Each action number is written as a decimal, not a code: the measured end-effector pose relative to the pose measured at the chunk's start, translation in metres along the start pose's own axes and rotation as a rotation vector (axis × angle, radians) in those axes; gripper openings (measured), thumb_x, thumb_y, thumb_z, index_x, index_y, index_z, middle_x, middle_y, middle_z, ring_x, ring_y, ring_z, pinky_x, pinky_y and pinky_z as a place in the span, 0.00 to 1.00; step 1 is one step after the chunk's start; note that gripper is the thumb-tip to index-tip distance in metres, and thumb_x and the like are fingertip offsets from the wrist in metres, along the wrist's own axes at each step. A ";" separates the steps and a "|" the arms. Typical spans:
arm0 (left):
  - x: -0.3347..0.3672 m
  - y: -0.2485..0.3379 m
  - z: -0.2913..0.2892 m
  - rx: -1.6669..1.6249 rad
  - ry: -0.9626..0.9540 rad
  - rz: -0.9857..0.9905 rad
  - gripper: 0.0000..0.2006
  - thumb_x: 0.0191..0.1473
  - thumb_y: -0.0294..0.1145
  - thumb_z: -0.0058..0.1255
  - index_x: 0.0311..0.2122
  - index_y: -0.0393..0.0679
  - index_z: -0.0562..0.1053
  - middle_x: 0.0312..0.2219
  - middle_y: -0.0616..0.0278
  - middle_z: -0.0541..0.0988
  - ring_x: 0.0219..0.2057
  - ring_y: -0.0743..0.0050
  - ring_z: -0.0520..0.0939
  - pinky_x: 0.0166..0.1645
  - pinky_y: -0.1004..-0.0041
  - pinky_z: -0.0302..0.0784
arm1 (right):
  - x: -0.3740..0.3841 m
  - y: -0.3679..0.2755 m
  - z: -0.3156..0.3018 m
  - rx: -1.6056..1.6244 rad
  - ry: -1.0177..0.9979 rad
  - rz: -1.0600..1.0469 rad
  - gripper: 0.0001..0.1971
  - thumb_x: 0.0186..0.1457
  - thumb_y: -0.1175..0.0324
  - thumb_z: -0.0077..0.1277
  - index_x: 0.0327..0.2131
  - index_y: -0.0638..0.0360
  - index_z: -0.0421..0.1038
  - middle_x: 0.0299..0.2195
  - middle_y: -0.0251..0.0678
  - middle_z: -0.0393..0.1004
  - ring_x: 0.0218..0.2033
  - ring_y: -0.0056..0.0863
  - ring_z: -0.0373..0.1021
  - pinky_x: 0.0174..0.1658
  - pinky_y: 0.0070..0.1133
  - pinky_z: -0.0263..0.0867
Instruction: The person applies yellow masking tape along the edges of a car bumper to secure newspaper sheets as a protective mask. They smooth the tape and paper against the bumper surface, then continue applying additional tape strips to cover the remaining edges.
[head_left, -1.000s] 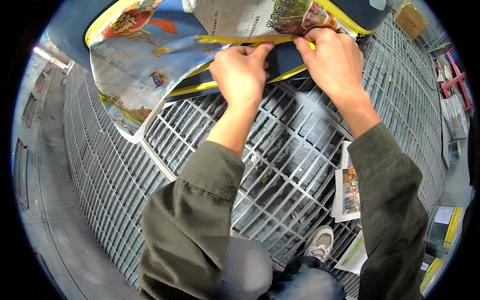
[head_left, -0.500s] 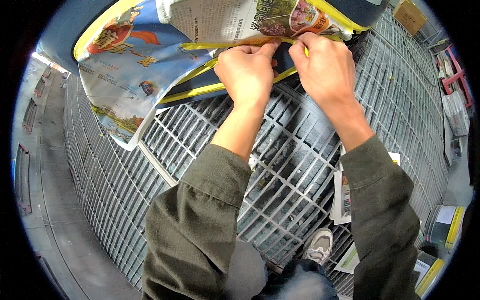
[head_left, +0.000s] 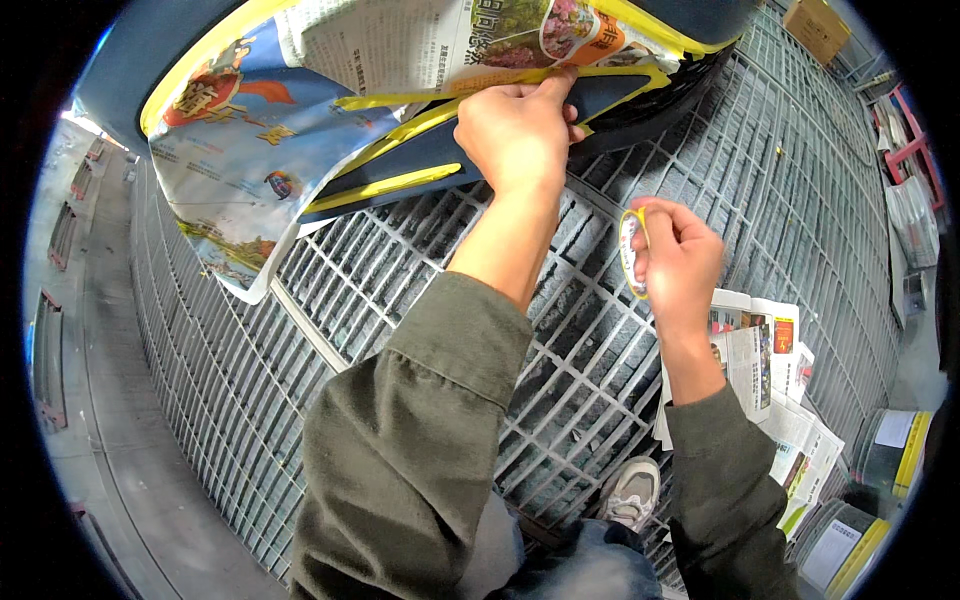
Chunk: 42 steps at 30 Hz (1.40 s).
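Yellow tape strips [head_left: 390, 187], a limp newspaper sheet [head_left: 275, 140], a small tape roll [head_left: 629, 252]

Head view: the newspaper sheet spreads across the upper left and top centre of the frame, against a dark-blue panel [head_left: 415, 157], one lower corner hanging free. It looks light and thin, soft enough to fold at a touch and easy to tear; its taped border at top centre should bear a pinch better than that bare corner. At this border is the left hand [head_left: 515, 135], fingers curled and thumb laid along the edge; whether its grip pinches or only presses cannot be made out.

Right of centre, apart from the panel, the right hand [head_left: 680, 255] has a closed grip on what appears to be the tape roll, yellow-rimmed with a white printed face. It seems light and firm, best taken by its rim. The tape strips look flexible and probably cling, so their ends suit lifting. Loose newspapers [head_left: 745, 360] lie on metal grating [head_left: 590, 395] at lower right.
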<state>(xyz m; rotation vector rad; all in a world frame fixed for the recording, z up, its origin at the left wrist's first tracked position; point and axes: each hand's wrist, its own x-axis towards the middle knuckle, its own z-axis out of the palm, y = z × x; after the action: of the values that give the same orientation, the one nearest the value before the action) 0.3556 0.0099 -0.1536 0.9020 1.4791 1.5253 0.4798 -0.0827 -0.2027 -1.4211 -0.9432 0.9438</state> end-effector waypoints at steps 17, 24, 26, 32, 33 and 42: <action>0.017 -0.001 -0.111 0.261 0.164 0.158 0.17 0.47 0.40 0.66 0.25 0.34 0.77 0.18 0.62 0.78 0.15 0.81 0.76 0.18 0.82 0.66 | -0.028 -0.016 0.015 0.037 -0.353 -0.023 0.13 0.62 0.68 0.47 0.47 0.63 0.74 0.19 0.29 0.72 0.15 0.10 0.61 0.18 0.11 0.56; -0.014 -0.012 -0.131 0.189 -0.639 -0.086 0.14 0.52 0.36 0.61 0.36 0.35 0.77 0.27 0.62 0.80 0.27 0.81 0.79 0.31 0.82 0.73 | -0.020 -0.027 0.032 -0.220 -0.503 -0.157 0.23 0.59 0.68 0.47 0.57 0.61 0.63 0.19 0.34 0.73 0.17 0.19 0.65 0.24 0.20 0.61; -0.017 -0.014 -0.131 0.134 -0.775 -0.129 0.14 0.53 0.34 0.60 0.40 0.33 0.76 0.30 0.62 0.80 0.30 0.80 0.79 0.36 0.80 0.76 | -0.017 -0.030 0.039 -0.299 -0.566 -0.279 0.26 0.57 0.68 0.46 0.59 0.61 0.59 0.19 0.41 0.73 0.19 0.26 0.70 0.28 0.25 0.64; 0.000 -0.009 -0.147 0.069 -0.585 -0.073 0.08 0.56 0.27 0.55 0.38 0.33 0.77 0.29 0.60 0.81 0.29 0.79 0.80 0.37 0.81 0.77 | -0.003 -0.052 0.052 -0.496 -0.672 -0.666 0.18 0.56 0.66 0.45 0.48 0.67 0.68 0.25 0.51 0.75 0.27 0.47 0.75 0.32 0.34 0.69; 0.001 -0.010 -0.147 0.069 -0.500 -0.047 0.08 0.56 0.26 0.55 0.37 0.33 0.77 0.29 0.60 0.81 0.29 0.79 0.80 0.36 0.81 0.77 | 0.001 -0.053 0.053 -0.589 -0.618 -0.840 0.17 0.56 0.66 0.46 0.46 0.67 0.69 0.25 0.51 0.76 0.27 0.46 0.75 0.32 0.34 0.69; 0.011 -0.015 -0.129 -0.211 -0.014 0.073 0.09 0.52 0.24 0.59 0.36 0.29 0.75 0.29 0.57 0.80 0.30 0.74 0.82 0.38 0.79 0.78 | 0.026 -0.078 0.088 -1.103 -0.184 -0.931 0.11 0.54 0.62 0.53 0.25 0.58 0.75 0.21 0.45 0.76 0.27 0.44 0.76 0.31 0.35 0.71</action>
<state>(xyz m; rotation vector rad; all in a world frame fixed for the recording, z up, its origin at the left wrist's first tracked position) 0.2356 -0.0344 -0.1769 0.8467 1.2587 1.6894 0.4045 -0.0234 -0.1302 -1.4408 -2.1891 -0.2474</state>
